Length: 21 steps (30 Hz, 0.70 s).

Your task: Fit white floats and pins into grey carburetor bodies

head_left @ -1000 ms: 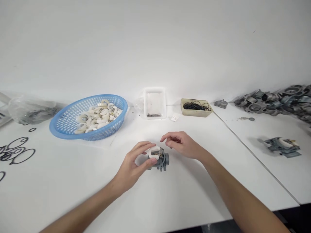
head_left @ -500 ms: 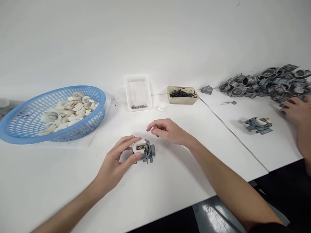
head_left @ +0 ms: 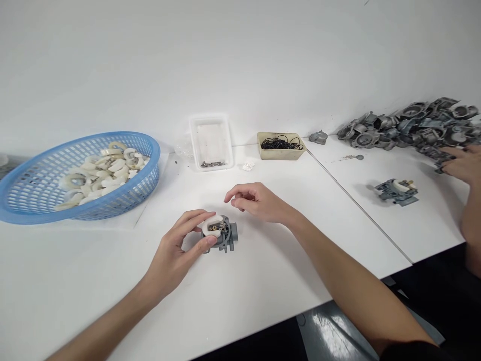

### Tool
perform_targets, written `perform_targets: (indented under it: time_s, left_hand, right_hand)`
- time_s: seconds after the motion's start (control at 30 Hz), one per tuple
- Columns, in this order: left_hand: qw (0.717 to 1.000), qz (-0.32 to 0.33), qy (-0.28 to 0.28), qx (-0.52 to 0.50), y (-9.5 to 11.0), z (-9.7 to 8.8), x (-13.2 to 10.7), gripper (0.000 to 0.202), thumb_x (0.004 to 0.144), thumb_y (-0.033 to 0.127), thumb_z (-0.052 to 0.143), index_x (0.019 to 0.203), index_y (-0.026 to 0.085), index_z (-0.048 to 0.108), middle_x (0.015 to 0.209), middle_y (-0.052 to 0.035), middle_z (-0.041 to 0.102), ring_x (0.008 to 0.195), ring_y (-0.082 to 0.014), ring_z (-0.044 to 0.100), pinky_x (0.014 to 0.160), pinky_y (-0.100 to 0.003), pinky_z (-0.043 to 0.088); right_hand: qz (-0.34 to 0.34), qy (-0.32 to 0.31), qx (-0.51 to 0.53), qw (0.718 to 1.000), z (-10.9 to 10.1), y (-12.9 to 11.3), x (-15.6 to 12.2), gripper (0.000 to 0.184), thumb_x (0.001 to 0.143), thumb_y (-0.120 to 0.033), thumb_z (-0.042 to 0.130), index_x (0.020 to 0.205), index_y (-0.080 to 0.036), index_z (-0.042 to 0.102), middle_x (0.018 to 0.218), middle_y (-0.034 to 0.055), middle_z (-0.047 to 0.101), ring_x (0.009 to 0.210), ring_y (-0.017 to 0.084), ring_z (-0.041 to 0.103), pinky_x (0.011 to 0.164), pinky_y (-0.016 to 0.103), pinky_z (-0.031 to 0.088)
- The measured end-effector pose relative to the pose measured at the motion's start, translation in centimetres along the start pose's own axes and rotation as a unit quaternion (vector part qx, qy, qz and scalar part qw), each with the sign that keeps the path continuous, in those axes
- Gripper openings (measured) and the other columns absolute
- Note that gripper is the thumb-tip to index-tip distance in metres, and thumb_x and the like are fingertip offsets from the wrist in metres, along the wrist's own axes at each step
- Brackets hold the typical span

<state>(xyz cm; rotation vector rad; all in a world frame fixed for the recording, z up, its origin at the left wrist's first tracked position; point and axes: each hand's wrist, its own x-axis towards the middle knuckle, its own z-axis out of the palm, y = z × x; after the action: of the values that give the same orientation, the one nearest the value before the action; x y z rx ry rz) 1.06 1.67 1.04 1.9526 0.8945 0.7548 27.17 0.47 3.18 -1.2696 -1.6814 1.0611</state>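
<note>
My left hand (head_left: 182,245) grips a grey metal carburetor (head_left: 230,235) that rests on the white table, thumb in front and fingers behind. On its upturned open side sits a white U-shaped float (head_left: 210,225), with brass parts showing between its arms. Thumb and fingertips of the left hand press at the float's edges. Just above and right of the carburetor, apart from it, hovers my right hand (head_left: 257,203). Its fingers are curled, with thumb and forefinger close together in a pinch. Whatever may be between them is too small to make out.
A blue basket (head_left: 150,173) of white floats stands left. Behind are a white tray (head_left: 212,143) with thin metal pins and a beige box (head_left: 280,154) of black rings. At right, a co-worker's hand (head_left: 464,165) touches piled carburetor bodies (head_left: 409,125); another carburetor (head_left: 396,192) lies nearer.
The float has shifted slightly on the carburetor under my left hand. My right hand stays nearly still. The co-worker's hand has moved a little at the pile.
</note>
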Motion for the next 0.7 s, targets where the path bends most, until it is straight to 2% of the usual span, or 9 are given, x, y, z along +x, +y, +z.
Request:
perform_targets:
  time_s: [0.17,0.37,0.43,0.6,0.7]
  left_hand:
    - [1.000,-0.002,-0.008,-0.001,-0.04,-0.07,-0.20,0.034,0.100,0.043,0.067,0.133,0.036,0.069,0.139,-0.0030,0.059,0.127,-0.0270,0.058,0.093,-0.034,0.058]
    - [1.000,0.015,-0.001,0.015,-0.03,0.02,-0.23,0.035,0.100,0.043,0.068,0.134,0.036,0.068,0.137,-0.0037,0.061,0.123,-0.0269,0.058,0.097,-0.037,0.054]
    - [1.000,0.016,-0.001,0.011,-0.01,-0.01,-0.28,0.034,0.100,0.044,0.069,0.133,0.035,0.069,0.136,-0.0042,0.061,0.121,-0.0268,0.059,0.097,-0.037,0.054]
    - [0.999,0.027,-0.002,0.017,0.09,-0.05,-0.39,0.035,0.099,0.044,0.071,0.132,0.036,0.067,0.133,-0.0040,0.062,0.111,-0.0241,0.062,0.096,-0.037,0.055]
    - [0.999,0.043,0.001,0.029,0.29,-0.07,-0.41,0.035,0.098,0.044,0.071,0.132,0.034,0.067,0.131,-0.0059,0.063,0.112,-0.0258,0.062,0.097,-0.039,0.056]
  right_hand:
    - [0.000,0.000,-0.008,1.000,-0.03,0.22,0.06,0.020,0.098,-0.026,0.055,0.103,-0.022,0.074,0.071,-0.0033,0.050,0.064,0.012,0.045,0.059,0.027,0.034]
    - [-0.012,-0.008,0.006,1.000,0.00,0.01,0.00,0.018,0.098,-0.027,0.058,0.103,-0.021,0.074,0.068,-0.0042,0.048,0.062,0.012,0.043,0.059,0.027,0.034]
    - [-0.020,-0.027,0.020,0.999,-0.01,-0.21,-0.07,0.016,0.096,-0.027,0.061,0.104,-0.020,0.074,0.070,-0.0037,0.050,0.064,0.012,0.045,0.061,0.027,0.035]
    - [-0.013,-0.122,0.044,0.991,0.20,-0.51,-0.18,0.021,0.097,-0.036,0.068,0.109,-0.020,0.074,0.075,-0.0016,0.056,0.068,0.014,0.049,0.063,0.027,0.039]
    - [-0.005,-0.138,0.048,0.989,0.50,-0.36,-0.16,0.021,0.098,-0.036,0.069,0.109,-0.020,0.074,0.074,-0.0021,0.054,0.067,0.013,0.047,0.062,0.027,0.039]
